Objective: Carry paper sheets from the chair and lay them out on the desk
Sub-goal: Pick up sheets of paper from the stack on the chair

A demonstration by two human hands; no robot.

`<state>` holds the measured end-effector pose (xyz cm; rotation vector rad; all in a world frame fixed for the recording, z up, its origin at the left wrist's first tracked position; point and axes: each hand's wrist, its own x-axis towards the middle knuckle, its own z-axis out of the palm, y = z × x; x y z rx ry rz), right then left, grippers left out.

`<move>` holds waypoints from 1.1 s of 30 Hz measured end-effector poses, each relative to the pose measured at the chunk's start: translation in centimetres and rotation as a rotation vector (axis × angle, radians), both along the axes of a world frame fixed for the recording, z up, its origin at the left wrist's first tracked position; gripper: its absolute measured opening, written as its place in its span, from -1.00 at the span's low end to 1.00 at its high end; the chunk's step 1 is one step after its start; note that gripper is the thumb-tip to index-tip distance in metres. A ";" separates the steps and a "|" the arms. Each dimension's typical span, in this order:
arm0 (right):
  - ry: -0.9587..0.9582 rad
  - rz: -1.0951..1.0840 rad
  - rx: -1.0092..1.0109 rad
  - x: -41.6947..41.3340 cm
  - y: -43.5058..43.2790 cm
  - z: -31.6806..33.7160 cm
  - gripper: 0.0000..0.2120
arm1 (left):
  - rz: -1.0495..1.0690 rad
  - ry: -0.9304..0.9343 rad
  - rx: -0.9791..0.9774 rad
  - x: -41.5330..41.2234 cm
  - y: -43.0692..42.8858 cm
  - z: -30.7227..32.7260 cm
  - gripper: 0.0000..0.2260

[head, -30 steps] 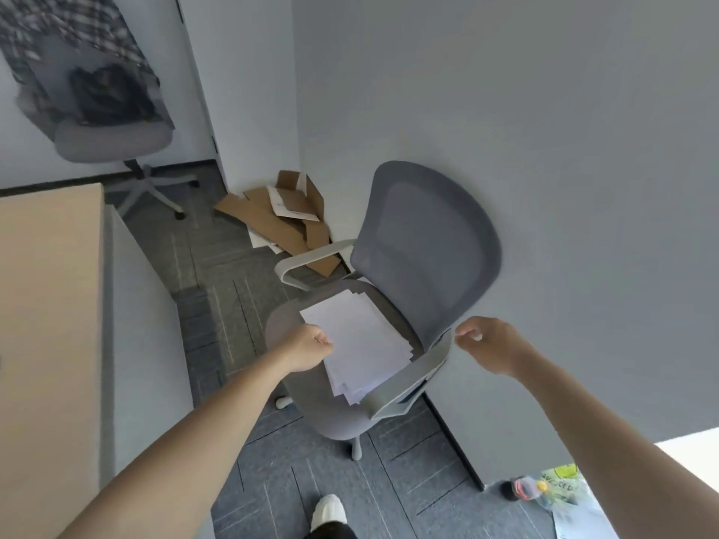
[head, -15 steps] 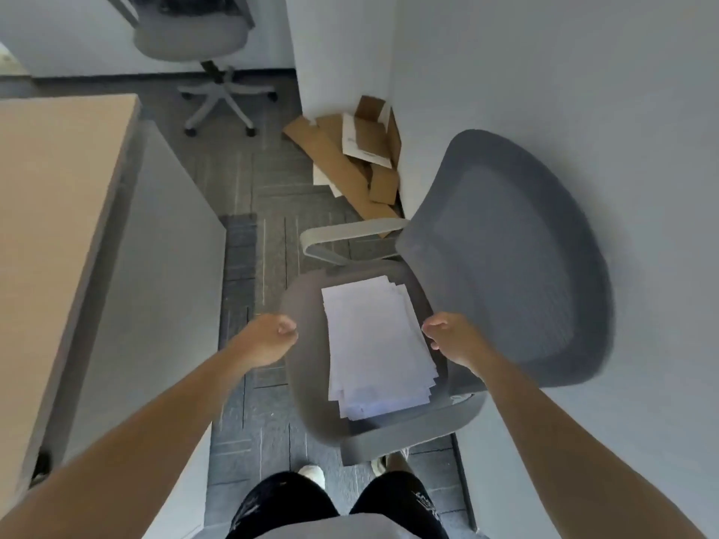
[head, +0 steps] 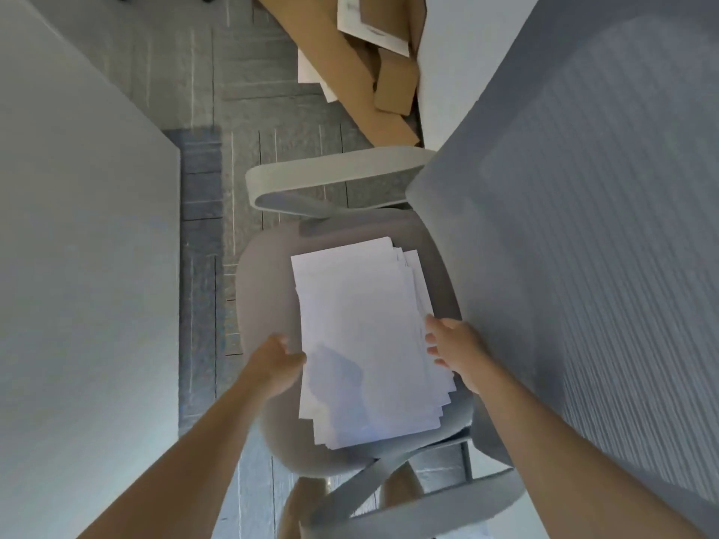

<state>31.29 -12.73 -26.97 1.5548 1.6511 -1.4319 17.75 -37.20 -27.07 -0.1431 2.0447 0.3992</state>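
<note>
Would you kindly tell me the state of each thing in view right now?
Paper stack: loosely fanned, lying flat on the seat.
Chair: bears the stack on its seat.
Left hand: at the stack's left edge, grip unclear.
Right hand: at the stack's right edge, grip unclear.
Cardboard: flattened, on the floor.
</note>
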 end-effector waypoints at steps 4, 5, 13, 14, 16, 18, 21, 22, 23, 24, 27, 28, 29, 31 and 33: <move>-0.001 0.048 0.063 -0.9 0.3 -6.7 -0.48 | 0.040 0.017 -0.016 -0.4 1.1 -5.9 -0.42; -0.020 0.070 0.096 -0.9 0.2 -8.1 -0.48 | 0.083 0.029 -0.021 -0.6 1.4 -6.7 -0.44; -0.037 0.015 0.179 -2.3 -2.3 -10.4 -0.63 | 0.269 0.002 0.046 0.5 2.5 -10.4 -0.78; -0.053 0.009 0.190 -2.2 -2.4 -10.3 -0.68 | 0.276 0.009 0.041 0.5 2.5 -10.6 -0.80; -0.078 0.018 0.200 -2.1 -2.5 -10.4 -0.72 | 0.289 0.018 0.050 0.4 2.5 -10.3 -0.78; -0.071 0.034 0.216 -2.2 -2.5 -10.6 -0.71 | 0.310 0.016 0.071 0.3 2.4 -10.5 -0.74; -0.053 0.060 0.197 -2.5 -2.4 -10.4 -0.64 | 0.324 0.002 0.056 0.3 2.5 -10.4 -0.84; -0.049 0.063 0.185 -2.4 -2.4 -10.3 -0.61 | 0.332 0.006 0.060 0.4 2.5 -10.4 -0.89; -0.044 0.067 0.171 -2.4 -2.4 -10.1 -0.59 | 0.350 0.006 0.066 0.4 2.5 -10.3 -0.84; -0.039 0.069 0.158 -2.4 -2.4 -10.0 -0.59 | 0.373 0.008 0.070 0.5 2.5 -10.3 -0.79; -0.038 0.002 0.081 -2.4 -2.8 -9.9 -0.72 | 0.417 0.033 0.050 0.9 2.7 -10.0 -0.86; -0.032 -0.020 0.067 -2.5 -2.9 -9.9 -0.72 | 0.439 0.048 0.047 1.1 2.6 -10.3 -0.77; -0.019 -0.030 0.064 -2.5 -3.2 -9.9 -0.69 | 0.457 0.065 0.053 1.3 2.5 -10.3 -0.65; 0.012 -0.028 0.085 -2.4 -3.6 -9.7 -0.63 | 0.464 0.103 0.052 1.4 2.2 -10.2 -0.56; 0.014 0.000 0.075 -2.3 -4.0 -9.5 -0.66 | 0.456 0.119 0.041 1.5 1.8 -10.0 -0.55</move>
